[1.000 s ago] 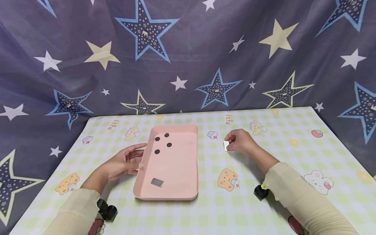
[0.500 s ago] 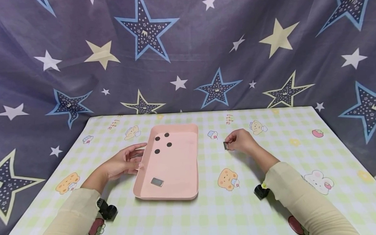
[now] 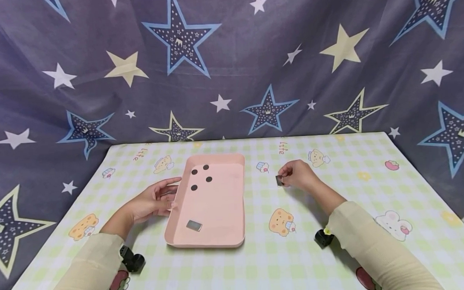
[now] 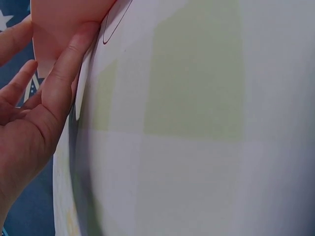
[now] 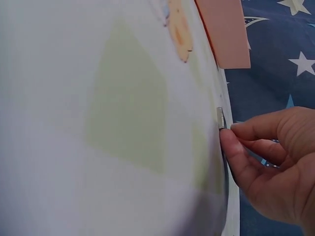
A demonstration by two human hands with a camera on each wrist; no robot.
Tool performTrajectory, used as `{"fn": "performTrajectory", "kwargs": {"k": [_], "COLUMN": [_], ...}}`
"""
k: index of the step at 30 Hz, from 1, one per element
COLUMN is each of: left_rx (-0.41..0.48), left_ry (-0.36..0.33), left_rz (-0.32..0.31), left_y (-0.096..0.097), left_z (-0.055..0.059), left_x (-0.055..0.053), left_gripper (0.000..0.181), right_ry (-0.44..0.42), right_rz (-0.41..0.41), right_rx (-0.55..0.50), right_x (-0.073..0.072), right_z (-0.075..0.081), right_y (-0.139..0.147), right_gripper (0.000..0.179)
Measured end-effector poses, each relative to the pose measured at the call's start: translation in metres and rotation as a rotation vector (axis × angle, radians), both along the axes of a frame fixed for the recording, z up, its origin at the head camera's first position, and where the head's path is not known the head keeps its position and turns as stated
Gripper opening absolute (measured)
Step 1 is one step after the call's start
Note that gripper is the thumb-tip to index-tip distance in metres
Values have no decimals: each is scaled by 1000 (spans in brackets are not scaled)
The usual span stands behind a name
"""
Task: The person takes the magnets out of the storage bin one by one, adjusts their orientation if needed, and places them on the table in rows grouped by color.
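Between thumb and fingertips, my right hand (image 3: 297,175) pinches a small flat grey rectangular piece (image 3: 279,181) at the tablecloth, right of the pink tray. In the right wrist view the piece (image 5: 220,118) shows edge-on at the fingertips, its metallic side visible. My left hand (image 3: 152,200) touches the outside of the left wall of the pink tray (image 3: 219,209), its fingers extended and loose. The left wrist view has the thumb of this hand (image 4: 54,93) against the tray side. A similar grey rectangular piece (image 3: 194,225) lies in the near part of the tray.
Several black discs (image 3: 209,179) lie in the far left part of the tray. A checked tablecloth with printed cartoons (image 3: 259,263) covers the table. Behind its far edge hangs a dark curtain with stars (image 3: 229,77). Each wrist carries a black camera (image 3: 133,260).
The grey piece in my right fingers has turned slightly: its bright, reflecting face now looks dark. My left hand and the tray stay where they were.
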State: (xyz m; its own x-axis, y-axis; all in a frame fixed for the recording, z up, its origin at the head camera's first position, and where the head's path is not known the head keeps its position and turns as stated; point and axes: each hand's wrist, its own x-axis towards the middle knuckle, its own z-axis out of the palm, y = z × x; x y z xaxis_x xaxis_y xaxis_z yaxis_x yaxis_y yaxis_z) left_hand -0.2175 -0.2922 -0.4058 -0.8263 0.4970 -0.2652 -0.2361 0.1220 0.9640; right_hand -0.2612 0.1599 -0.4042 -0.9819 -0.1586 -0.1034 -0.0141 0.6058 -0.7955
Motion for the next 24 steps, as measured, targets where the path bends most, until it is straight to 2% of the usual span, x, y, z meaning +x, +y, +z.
{"fn": "performTrajectory", "kwargs": {"k": [6, 11, 24], "left_rx": [7, 10, -6], "left_ry": [0, 8, 19], "left_rz": [-12, -14, 23], "left_y": [0, 1, 4], "left_z": [-1, -1, 2], "left_x": [1, 2, 4], "left_gripper": [82, 82, 82], "right_ry": [13, 31, 64], "right_rz": [-4, -4, 77], "right_rx": [-102, -135, -277], "right_x": [-1, -1, 3], "right_z": [5, 11, 34], "right_y": [1, 0, -18], "right_gripper": [22, 23, 32]}}
